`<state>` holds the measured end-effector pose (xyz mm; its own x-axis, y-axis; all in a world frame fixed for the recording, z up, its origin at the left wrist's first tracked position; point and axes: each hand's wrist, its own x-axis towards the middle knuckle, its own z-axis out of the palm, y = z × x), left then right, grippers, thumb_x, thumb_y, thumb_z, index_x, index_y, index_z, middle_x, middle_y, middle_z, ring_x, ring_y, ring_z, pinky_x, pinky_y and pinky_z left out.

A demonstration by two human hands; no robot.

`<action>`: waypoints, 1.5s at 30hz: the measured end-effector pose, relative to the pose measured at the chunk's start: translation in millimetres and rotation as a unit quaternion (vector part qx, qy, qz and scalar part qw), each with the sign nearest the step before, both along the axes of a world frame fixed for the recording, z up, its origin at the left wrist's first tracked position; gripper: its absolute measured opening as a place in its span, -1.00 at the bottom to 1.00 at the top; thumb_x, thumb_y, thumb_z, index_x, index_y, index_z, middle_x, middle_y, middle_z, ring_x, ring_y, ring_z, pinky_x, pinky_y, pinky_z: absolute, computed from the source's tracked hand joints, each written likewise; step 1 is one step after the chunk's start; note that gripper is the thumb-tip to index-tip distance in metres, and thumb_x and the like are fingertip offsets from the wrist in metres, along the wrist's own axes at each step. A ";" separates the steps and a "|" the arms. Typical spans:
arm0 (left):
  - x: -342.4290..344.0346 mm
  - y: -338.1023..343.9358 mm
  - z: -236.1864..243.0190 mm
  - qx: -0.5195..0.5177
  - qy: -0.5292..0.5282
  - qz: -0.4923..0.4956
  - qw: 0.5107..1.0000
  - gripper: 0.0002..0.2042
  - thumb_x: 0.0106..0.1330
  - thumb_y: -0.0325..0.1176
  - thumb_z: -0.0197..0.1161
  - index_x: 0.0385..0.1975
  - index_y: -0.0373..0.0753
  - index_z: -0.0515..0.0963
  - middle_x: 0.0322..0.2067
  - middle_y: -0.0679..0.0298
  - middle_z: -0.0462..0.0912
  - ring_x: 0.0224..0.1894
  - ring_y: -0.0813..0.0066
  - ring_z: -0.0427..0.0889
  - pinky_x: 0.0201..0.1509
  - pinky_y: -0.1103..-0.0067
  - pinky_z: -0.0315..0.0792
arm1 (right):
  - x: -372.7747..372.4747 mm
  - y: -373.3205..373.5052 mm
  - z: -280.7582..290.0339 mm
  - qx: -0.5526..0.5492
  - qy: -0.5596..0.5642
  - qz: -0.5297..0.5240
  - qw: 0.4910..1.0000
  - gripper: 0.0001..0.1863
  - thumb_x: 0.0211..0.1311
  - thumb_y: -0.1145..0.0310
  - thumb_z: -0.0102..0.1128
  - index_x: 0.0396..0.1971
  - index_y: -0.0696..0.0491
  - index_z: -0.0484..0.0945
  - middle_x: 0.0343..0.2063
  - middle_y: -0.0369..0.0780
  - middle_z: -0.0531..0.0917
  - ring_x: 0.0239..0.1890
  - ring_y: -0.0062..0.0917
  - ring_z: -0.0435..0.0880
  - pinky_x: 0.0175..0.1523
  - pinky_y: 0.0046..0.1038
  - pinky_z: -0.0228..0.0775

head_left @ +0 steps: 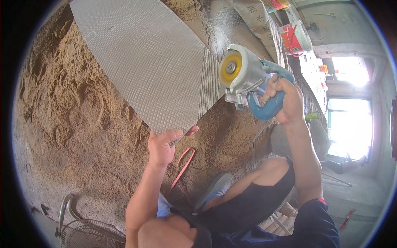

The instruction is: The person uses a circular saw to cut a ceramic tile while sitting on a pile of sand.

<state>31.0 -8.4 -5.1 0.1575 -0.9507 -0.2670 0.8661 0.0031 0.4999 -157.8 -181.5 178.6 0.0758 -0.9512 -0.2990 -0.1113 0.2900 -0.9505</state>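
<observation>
A large grey tile (144,62) with a grid-patterned face lies tilted over the sand, its near corner pointing toward me. My left hand (163,146) grips that near corner, thumb on the face and fingers along the edge. In my right hand (287,97) is a handheld circular saw (248,78) with a blue handle, a metal guard and a yellow disc hub. The saw sits at the tile's right edge, beside a band of parallel grooves. From this view I cannot tell whether the blade touches the tile or is spinning.
Brown sand (82,99) spreads under and left of the tile. A pink strap (182,171) lies near my shoes. At the lower left stands a fan (89,233). Paper sacks (260,25) and a red-and-white bucket (295,37) are at the upper right. White powder (221,27) coats the ground beyond the saw.
</observation>
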 end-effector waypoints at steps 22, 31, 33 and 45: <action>2.0 -0.3 2.1 0.010 -0.014 -0.005 1.000 -0.46 -0.05 -0.48 0.10 0.04 -0.53 0.37 -0.16 -0.10 0.63 -0.21 -0.01 0.70 -0.14 0.27 0.58 | -4.5 10.4 3.0 0.015 -0.007 0.007 1.000 -0.84 0.01 0.56 0.03 -0.34 0.20 0.45 -0.56 -0.23 0.45 -0.56 -0.54 0.43 -0.38 -0.43 0.36; 0.1 -1.0 1.3 0.014 -0.006 -0.002 1.000 -0.47 -0.04 -0.51 0.09 0.03 -0.55 0.38 -0.18 -0.11 0.64 -0.21 -0.02 0.70 -0.13 0.27 0.59 | -9.9 16.6 3.1 0.030 -0.014 0.003 0.999 -0.84 -0.01 0.55 0.04 -0.36 0.21 0.45 -0.59 -0.23 0.44 -0.57 -0.51 0.43 -0.39 -0.42 0.36; 0.1 -1.6 1.1 0.013 -0.004 -0.003 1.000 -0.47 -0.04 -0.51 0.09 0.03 -0.54 0.38 -0.18 -0.11 0.64 -0.21 -0.02 0.70 -0.13 0.27 0.59 | -12.1 18.4 4.4 0.034 0.010 0.007 0.999 -0.85 -0.02 0.55 0.03 -0.38 0.20 0.44 -0.61 -0.23 0.43 -0.58 -0.50 0.42 -0.40 -0.41 0.35; 7.8 4.6 5.8 0.019 -0.030 -0.009 0.999 -0.48 -0.06 -0.51 0.12 0.01 -0.54 0.40 -0.19 -0.12 0.64 -0.20 -0.02 0.68 -0.11 0.26 0.54 | -29.8 36.1 26.8 0.061 -0.063 -0.028 0.996 -0.85 -0.02 0.56 -0.01 -0.37 0.14 0.42 -0.52 -0.27 0.41 -0.53 -0.55 0.39 -0.38 -0.45 0.31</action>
